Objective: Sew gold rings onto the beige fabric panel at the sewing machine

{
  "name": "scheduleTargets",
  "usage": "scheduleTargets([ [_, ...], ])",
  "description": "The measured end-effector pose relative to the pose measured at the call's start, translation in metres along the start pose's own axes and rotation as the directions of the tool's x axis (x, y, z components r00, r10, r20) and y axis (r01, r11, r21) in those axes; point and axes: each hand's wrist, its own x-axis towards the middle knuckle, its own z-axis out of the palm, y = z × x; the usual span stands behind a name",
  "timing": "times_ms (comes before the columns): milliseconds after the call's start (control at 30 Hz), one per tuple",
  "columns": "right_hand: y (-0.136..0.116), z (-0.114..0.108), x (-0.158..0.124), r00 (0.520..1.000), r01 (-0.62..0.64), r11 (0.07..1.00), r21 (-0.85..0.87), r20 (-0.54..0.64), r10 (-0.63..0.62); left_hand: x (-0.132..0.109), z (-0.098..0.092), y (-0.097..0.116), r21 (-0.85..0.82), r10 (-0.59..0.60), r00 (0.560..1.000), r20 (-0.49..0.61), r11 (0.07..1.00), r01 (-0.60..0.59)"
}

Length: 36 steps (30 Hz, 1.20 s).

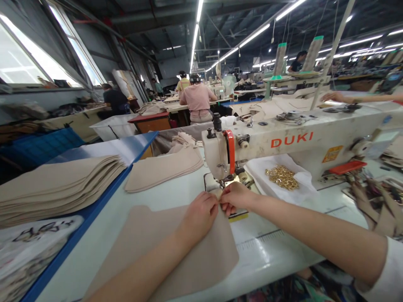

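Note:
A flat beige fabric panel (pixel 201 256) lies on the pale sewing table, its upper edge close to the sewing machine's needle area (pixel 228 180). My left hand (pixel 201 214) rests on that upper edge, fingers closed on the fabric. Right beside it, my right hand (pixel 236 197) is closed in a pinch, thumb and fingertips meeting the left fingers just in front of the presser foot. A small beige piece (pixel 216 192) shows between the two hands. What exactly the right fingertips hold is hidden.
Behind my hands stands the white sewing machine (pixel 292 130). White cloth under its arm holds gold metal rings (pixel 282 177). Stacked beige panels lie at left (pixel 59 184) and behind (pixel 166 165). Beige straps (pixel 374 209) lie at right. Another person's hand (pixel 338 97) reaches in beyond the machine.

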Motion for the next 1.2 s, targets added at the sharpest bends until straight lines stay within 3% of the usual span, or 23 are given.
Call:
scheduleTargets([
  [167,0.007,-0.004,-0.008,0.986,0.131,0.951,-0.282,-0.065,-0.155,0.003,-0.001,0.001,-0.003,-0.061,0.998,0.034,0.998,0.061],
  [300,0.023,-0.014,-0.037,0.908,0.328,0.782,-0.531,-0.052,-0.416,0.004,-0.001,0.000,-0.031,-0.071,0.997,0.040,0.997,0.072],
  [367,0.034,-0.019,-0.052,0.837,0.459,0.585,-0.668,0.103,-0.538,0.004,-0.001,0.000,-0.044,-0.074,0.996,0.040,0.996,0.075],
  [467,0.046,-0.026,-0.065,0.625,0.634,0.078,-0.770,0.450,-0.638,0.003,-0.001,0.000,-0.045,-0.078,0.996,0.036,0.996,0.080],
  [500,0.049,-0.028,-0.067,0.568,0.645,-0.040,-0.763,0.514,-0.642,0.003,0.000,0.000,-0.045,-0.076,0.996,0.035,0.996,0.078],
  [533,0.050,-0.028,-0.066,0.540,0.642,-0.096,-0.761,0.538,-0.647,0.003,0.000,0.000,-0.044,-0.071,0.997,0.035,0.996,0.072],
  [700,0.051,-0.021,-0.054,0.516,0.607,-0.125,-0.785,0.509,-0.689,0.001,0.002,-0.004,-0.024,-0.038,0.999,0.024,0.999,0.039],
  [867,0.049,-0.009,-0.045,0.433,0.606,-0.047,-0.794,0.380,-0.817,0.002,0.000,-0.001,-0.027,-0.026,0.999,0.021,0.999,0.027],
  [967,0.048,-0.006,-0.042,0.437,0.601,-0.018,-0.799,0.348,-0.829,0.002,0.000,0.000,-0.026,-0.015,1.000,0.010,1.000,0.016],
  [1200,0.052,-0.006,-0.038,0.448,0.659,-0.049,-0.751,0.444,-0.777,0.000,0.002,-0.002,-0.005,-0.024,1.000,0.016,1.000,0.024],
])
